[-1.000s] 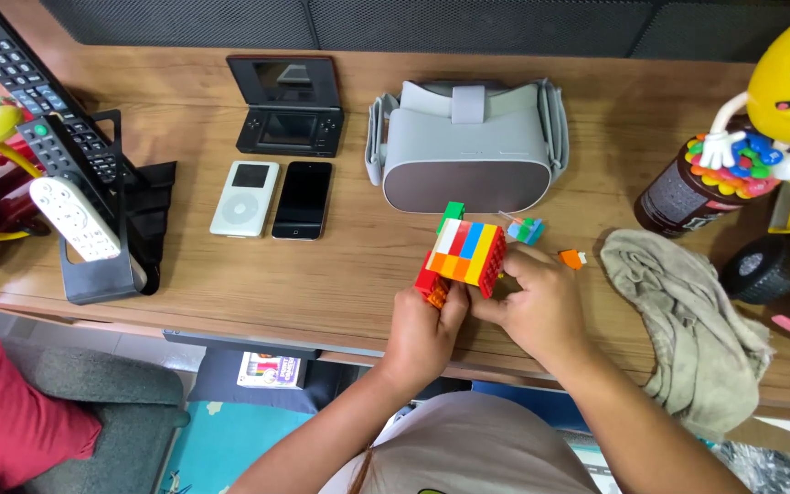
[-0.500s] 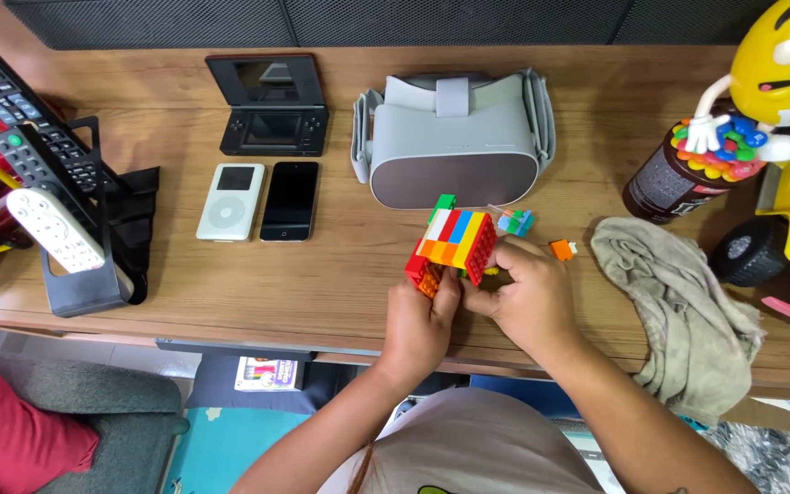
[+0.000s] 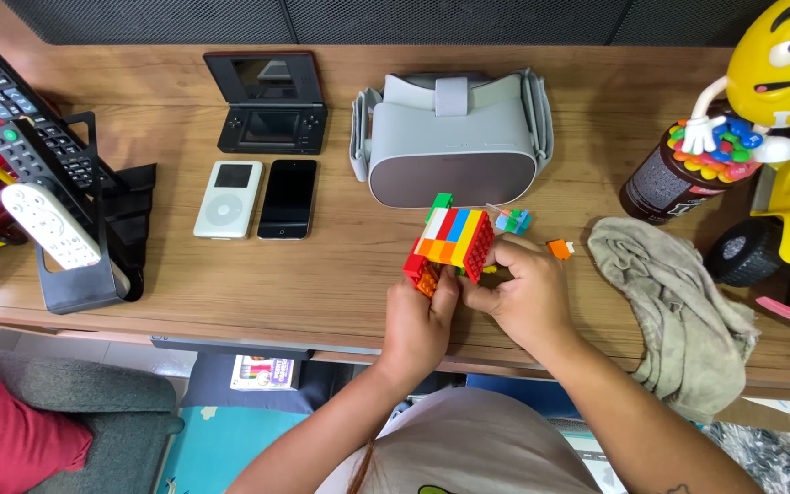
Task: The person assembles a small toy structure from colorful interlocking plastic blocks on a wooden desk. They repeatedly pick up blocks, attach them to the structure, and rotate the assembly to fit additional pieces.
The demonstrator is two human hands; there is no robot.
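Both hands [image 3: 473, 306] gripping brick block [image 3: 450, 241], candy jar [image 3: 678, 174] seemingly full

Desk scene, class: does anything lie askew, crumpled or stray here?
Yes. A grey cloth lies crumpled over the desk's front edge, and an orange brick sits loose, apart from the brick block in both hands.

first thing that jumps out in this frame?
The multicoloured brick block, gripped by both the left hand and the right hand at the near middle of the wooden desk. Just behind it sits a grey headset, and at the far right a big yellow candy figure stands over a crumpled grey cloth.
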